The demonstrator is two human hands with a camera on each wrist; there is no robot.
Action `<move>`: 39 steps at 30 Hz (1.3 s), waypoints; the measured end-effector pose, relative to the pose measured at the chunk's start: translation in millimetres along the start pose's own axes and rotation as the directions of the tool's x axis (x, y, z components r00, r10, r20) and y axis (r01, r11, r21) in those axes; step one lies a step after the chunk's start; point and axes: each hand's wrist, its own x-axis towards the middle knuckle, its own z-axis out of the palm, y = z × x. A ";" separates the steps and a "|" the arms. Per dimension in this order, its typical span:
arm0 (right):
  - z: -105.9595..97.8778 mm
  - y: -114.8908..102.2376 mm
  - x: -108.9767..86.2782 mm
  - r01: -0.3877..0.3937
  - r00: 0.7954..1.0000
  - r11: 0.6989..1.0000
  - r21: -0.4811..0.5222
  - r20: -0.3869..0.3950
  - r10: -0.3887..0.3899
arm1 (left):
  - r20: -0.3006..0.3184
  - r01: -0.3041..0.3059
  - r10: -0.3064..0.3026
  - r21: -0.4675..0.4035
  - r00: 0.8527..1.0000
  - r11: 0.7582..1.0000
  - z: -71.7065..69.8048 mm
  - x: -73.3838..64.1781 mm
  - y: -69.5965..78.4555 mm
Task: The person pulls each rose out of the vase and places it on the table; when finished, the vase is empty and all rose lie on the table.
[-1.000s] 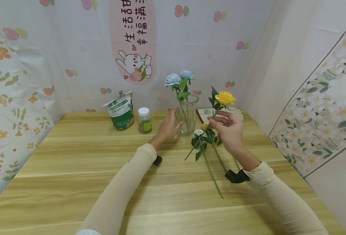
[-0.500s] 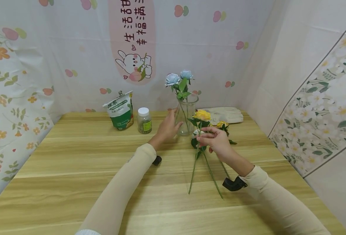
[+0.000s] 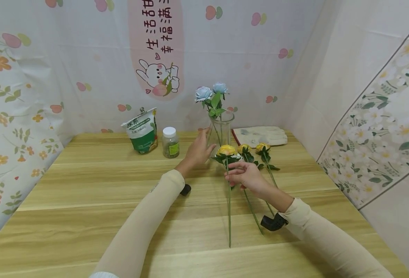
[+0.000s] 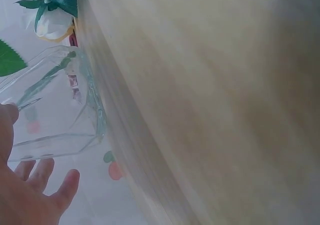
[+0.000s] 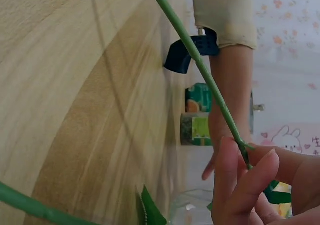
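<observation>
My right hand (image 3: 247,177) pinches the green stem (image 5: 215,90) of a yellow rose (image 3: 227,150) between thumb and fingers. The bloom is on the far side, overlapping the lower vase in the head view, and the stem's tail points toward me. My left hand (image 3: 199,148) holds the clear glass vase (image 4: 55,105) low on its left side, thumb in front, fingers behind. Two pale blue roses (image 3: 203,94) stand in the vase. A white rose (image 4: 52,24) lies beside it, mostly hidden in the head view. Two more yellow roses (image 3: 262,147) lie on the right.
Left of the vase stand a white-capped jar (image 3: 171,143) and a green-and-white pouch (image 3: 143,133) with a clip on top. A pale work glove (image 3: 260,136) lies at the back right of the wooden table (image 3: 103,193). Printed cloth hangs behind.
My right hand has come down and left with the yellow rose. Its bloom dropped from above the glove to before the vase, and the stem swung toward me. My left hand stays on the vase.
</observation>
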 end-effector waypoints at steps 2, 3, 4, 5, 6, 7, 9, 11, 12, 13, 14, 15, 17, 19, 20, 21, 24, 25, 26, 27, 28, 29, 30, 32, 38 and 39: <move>1.0 3.1 1.5 -0.012 1.000 1.000 -0.014 0.010 0.012 | -0.001 0.000 0.000 -0.002 1.000 1.000 -0.3 0.0 -0.1; 1.7 4.4 2.1 -0.022 1.000 1.000 -0.018 0.015 0.023 | 0.000 0.001 -0.001 -0.003 1.000 1.000 -0.4 -0.1 -0.2; 2.3 5.9 2.7 -0.032 0.999 0.999 -0.023 0.020 0.032 | 0.003 0.002 -0.002 -0.007 1.000 1.000 -0.3 -0.1 -0.3; 3.0 7.2 3.4 -0.040 0.999 0.999 -0.031 0.022 0.041 | 0.005 0.004 -0.004 -0.011 1.000 1.000 -0.3 -0.2 -0.6; 3.8 8.0 3.8 -0.046 0.999 0.998 -0.040 0.024 0.047 | 0.006 0.006 -0.006 -0.014 1.000 1.000 -0.2 -0.1 -0.9; 4.5 8.8 4.4 -0.051 0.998 0.998 -0.048 0.025 0.052 | 0.006 0.007 -0.007 -0.016 1.000 1.000 -0.3 -0.1 -1.2; 6.3 10.0 5.6 -0.060 0.998 0.996 -0.071 0.027 0.062 | 0.004 0.008 -0.008 -0.020 1.000 1.000 -0.1 0.1 -1.7; 7.9 11.4 7.2 -0.071 0.997 0.992 -0.105 0.026 0.074 | 0.001 0.008 -0.008 -0.017 1.000 1.000 0.0 0.2 -2.0; 8.5 11.9 7.9 -0.075 0.997 0.990 -0.122 0.026 0.078 | -0.001 0.006 -0.006 -0.013 1.000 1.000 0.1 0.2 -2.1; 9.1 12.7 8.7 -0.076 0.996 0.987 -0.138 0.027 0.081 | -0.003 0.004 -0.005 -0.012 1.000 1.000 0.0 0.2 -1.9; 9.4 13.5 9.6 -0.079 0.996 0.985 -0.154 0.028 0.085 | -0.003 0.003 -0.003 -0.008 1.000 1.000 0.0 0.2 -1.7; 9.7 14.1 10.3 -0.088 0.995 0.982 -0.165 0.025 0.093 | -0.002 0.002 -0.002 -0.006 1.000 1.000 0.0 0.1 -1.7; 10.1 15.1 11.5 -0.089 0.995 0.979 -0.182 0.025 0.095 | -0.001 -0.001 0.001 -0.008 1.000 1.000 -0.2 0.0 -1.5; 10.1 16.0 12.6 -0.088 0.995 0.977 -0.194 0.023 0.094 | -0.001 -0.002 0.002 -0.010 1.000 1.000 -0.3 0.1 -1.3; 10.2 16.3 13.0 -0.092 0.995 0.976 -0.196 0.021 0.098 | 0.000 -0.002 0.002 -0.009 1.000 1.000 -0.3 0.2 -1.4; 10.3 16.5 13.4 -0.097 0.995 0.975 -0.202 0.018 0.103 | 0.001 -0.003 0.003 -0.011 1.000 1.000 -0.4 0.2 -1.5; 10.6 17.4 15.2 -0.112 0.993 0.968 -0.223 0.009 0.117 | -0.001 -0.004 0.004 -0.010 1.000 1.000 -0.8 0.7 -1.6; 10.8 17.5 15.8 -0.116 0.993 0.966 -0.229 0.006 0.120 | -0.003 -0.006 0.006 -0.011 1.000 1.000 -1.1 0.8 -1.3; 10.9 17.4 16.3 -0.118 0.992 0.965 -0.235 0.005 0.123 | -0.004 -0.007 0.007 -0.012 1.000 1.000 -1.5 0.9 -1.2; 11.2 17.3 16.7 -0.120 0.992 0.964 -0.239 0.006 0.125 | -0.005 -0.006 0.006 -0.010 1.000 1.000 -2.0 0.8 -1.0; 11.5 17.3 17.2 -0.120 0.992 0.963 -0.239 0.008 0.126 | -0.004 -0.005 0.005 -0.008 1.000 1.000 -2.5 0.7 -0.7; 11.8 17.2 17.6 -0.118 0.992 0.964 -0.239 0.008 0.124 | -0.003 -0.003 0.003 -0.005 1.000 1.000 -2.9 0.6 -0.7; 11.9 16.8 17.8 -0.114 0.993 0.964 -0.239 0.010 0.120 | -0.004 -0.003 0.003 -0.004 1.000 1.000 -3.0 0.9 -1.0; 11.3 16.5 17.7 -0.106 0.993 0.967 -0.231 0.020 0.114 | -0.004 -0.002 0.002 0.002 1.000 1.000 -2.9 0.9 -1.4; 0.6 13.4 15.0 -0.082 0.992 0.964 -0.252 0.069 0.102 | -0.001 -0.008 0.008 -0.008 1.000 1.000 -2.0 -0.3 -0.6; -1.7 11.5 14.3 -0.075 0.993 0.959 -0.273 0.072 0.098 | 0.001 -0.007 0.007 -0.003 1.000 1.000 -2.1 -0.6 -0.5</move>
